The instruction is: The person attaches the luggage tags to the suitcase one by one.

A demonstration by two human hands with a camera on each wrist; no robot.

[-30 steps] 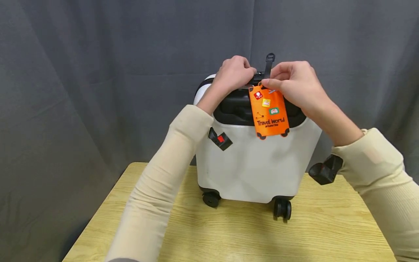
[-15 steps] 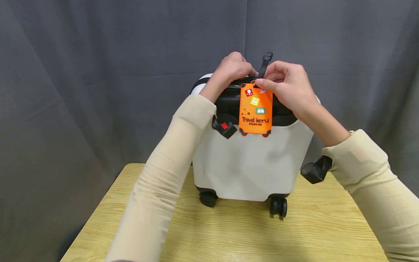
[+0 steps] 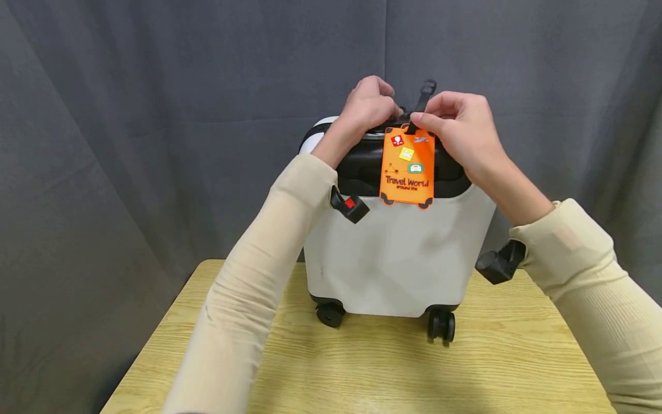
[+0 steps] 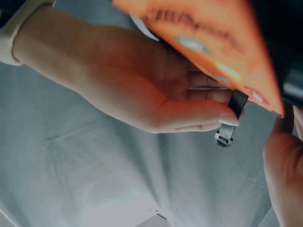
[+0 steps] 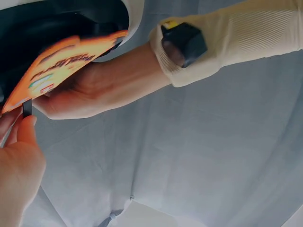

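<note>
"Logging item one: what is it, and where does it stand?"

"Suitcase (image 3: 398, 253), white shell, black top handle (image 3: 362, 167), upright on its wheels on a pale wood table (image 3: 362, 374). Grey curtain (image 3: 155, 115) behind."

"Item two?"

"Luggage tag (image 3: 407, 167), orange, printed 'Travel World'. It hangs flat against the front of the case just below the handle. A black strap (image 3: 423, 98) rises from its top edge, with the free end standing up above the case."

"Hands?"

"Right hand (image 3: 460, 129): thumb and forefinger pinch the strap just above the tag, and the other fingers are curled beside it. Left hand (image 3: 369, 106): fingers bent over the top of the case, close against the strap's base. What they close on is hidden, so I cannot tell."

"Where is the tag relative to the fingers?"

"Directly beneath the right fingertips, touching them at its top edge. It lies beside the left hand and a little lower, in front of the handle."

"Step in hand, as you judge it?"

"Fastening or loosening the strap round the handle. The pictures do not settle which."

"Next move calls for?"

"Probably a fine two-handed feed. One hand would steady the loop at the handle while the other guides the free end. The tag needs to hang clear so it does not twist."
</note>
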